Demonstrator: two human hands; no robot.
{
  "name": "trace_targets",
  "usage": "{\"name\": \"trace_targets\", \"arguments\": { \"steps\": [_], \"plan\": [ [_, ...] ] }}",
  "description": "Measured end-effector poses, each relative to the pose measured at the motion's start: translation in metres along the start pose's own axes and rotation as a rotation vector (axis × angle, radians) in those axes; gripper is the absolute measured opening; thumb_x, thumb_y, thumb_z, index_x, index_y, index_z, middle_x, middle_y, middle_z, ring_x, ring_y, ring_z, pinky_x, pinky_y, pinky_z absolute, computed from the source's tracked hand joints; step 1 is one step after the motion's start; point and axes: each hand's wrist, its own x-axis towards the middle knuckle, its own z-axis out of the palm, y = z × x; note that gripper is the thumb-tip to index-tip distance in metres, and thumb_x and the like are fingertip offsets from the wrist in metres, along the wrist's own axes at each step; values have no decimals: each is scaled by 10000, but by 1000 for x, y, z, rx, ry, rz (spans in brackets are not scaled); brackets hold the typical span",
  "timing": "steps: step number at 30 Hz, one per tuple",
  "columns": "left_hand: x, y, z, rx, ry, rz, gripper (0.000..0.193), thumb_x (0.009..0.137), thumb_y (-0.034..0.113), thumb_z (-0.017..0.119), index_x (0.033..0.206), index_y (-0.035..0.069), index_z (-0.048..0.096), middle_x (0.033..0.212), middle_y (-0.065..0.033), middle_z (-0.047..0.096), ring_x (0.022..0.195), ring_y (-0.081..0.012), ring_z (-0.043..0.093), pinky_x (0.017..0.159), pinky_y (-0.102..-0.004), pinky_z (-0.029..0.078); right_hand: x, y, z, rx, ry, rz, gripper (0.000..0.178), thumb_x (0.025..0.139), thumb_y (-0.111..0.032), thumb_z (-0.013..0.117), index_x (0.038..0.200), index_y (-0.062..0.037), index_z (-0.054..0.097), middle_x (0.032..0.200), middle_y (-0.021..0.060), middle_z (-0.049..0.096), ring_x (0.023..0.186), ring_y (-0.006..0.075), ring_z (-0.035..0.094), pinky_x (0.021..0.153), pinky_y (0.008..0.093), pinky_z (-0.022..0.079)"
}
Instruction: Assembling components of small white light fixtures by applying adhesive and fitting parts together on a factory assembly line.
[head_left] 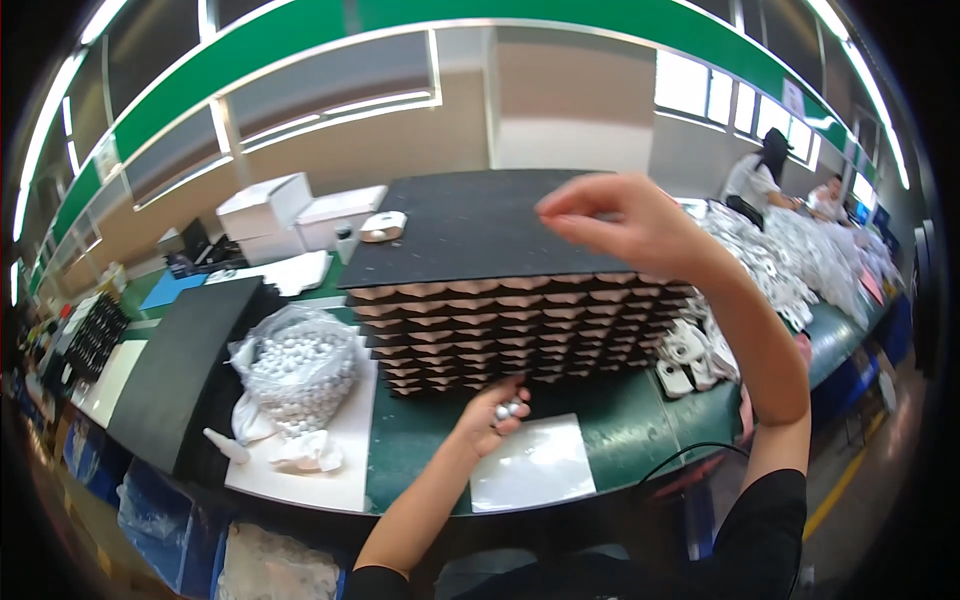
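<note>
My left hand is turned palm up in front of the stack, its fingers curled round several small shiny whitish balls. Raised over the right part of the stack is my right hand, thumb and fingers brought together; whether anything tiny is between them I cannot make out. The stack is made of black layers with wavy, pinkish edges, topped by a flat black sheet. On that sheet's left edge lies a small white device-like part. A clear bag full of similar balls stands left of the stack.
A white sheet lies by my left hand. A small white bottle and crumpled tissue are near the bag. White boxes stand behind. Piled white parts cover the right bench, where two people sit. A black cable crosses the front edge.
</note>
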Motion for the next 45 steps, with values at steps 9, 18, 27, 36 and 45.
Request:
{"name": "trace_targets", "arguments": {
  "steps": [9,18,27,36,45],
  "plan": [
    [-5,1,15,8,-3,27,236,835,299,572,834,80,484,743,-20,474,541,-79,423,334,-144,249,-235,67,28,-24,161,651,147,751,-67,622,882,-2,636,758,55,638,660,112,580,599,233,448],
    [-14,0,12,25,-67,103,248,832,169,580,1045,56,523,786,-35,480,583,-83,430,361,-146,263,-256,155,93,-527,332,489,142,736,-140,628,726,-11,568,790,111,538,791,297,475,715,376,391],
    [-14,-1,16,123,-59,137,208,798,58,587,1003,61,552,931,-74,544,629,-83,449,383,-144,277,-253,143,69,-562,-6,624,439,617,-172,724,988,-27,540,867,156,557,860,323,495,787,391,397],
    [-16,0,17,130,40,162,161,817,161,607,928,59,551,893,-55,540,612,-67,442,379,-140,252,-196,102,79,-228,-100,396,151,697,-103,613,825,-28,640,754,153,591,766,323,562,702,372,451],
    [-12,3,12,105,56,201,155,805,125,617,943,78,564,878,-32,551,611,-65,439,387,-142,255,-177,105,206,722,97,507,145,857,-81,502,975,3,515,825,27,561,712,85,518,658,227,439]
  ]
}}
